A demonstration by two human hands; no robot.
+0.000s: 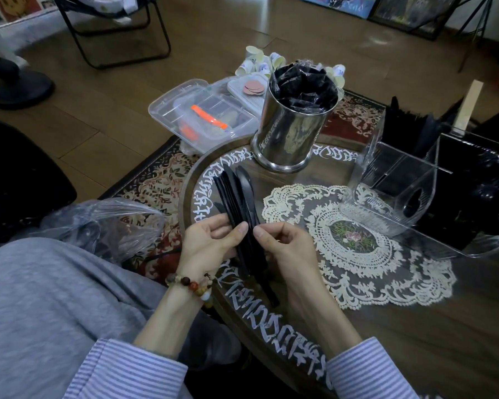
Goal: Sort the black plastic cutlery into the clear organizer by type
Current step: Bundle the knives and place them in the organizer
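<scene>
A bundle of black plastic cutlery [236,194] fans out above the left edge of the round table, knife blades pointing away from me. My left hand [211,243] grips the bundle from the left, thumb across the handles. My right hand [283,246] pinches the handles from the right, thumb tip close to the left thumb. The clear organizer [401,180] stands at the right of the table, with dividers and black cutlery in its far compartments.
A steel canister [288,131] stuffed with black wrappers stands at the table's far side. Behind it lie a clear plastic box [185,110] with orange items and several paper cups [260,61]. A lace doily [357,240] covers the table's middle. A clear plastic bag [107,226] lies by my left knee.
</scene>
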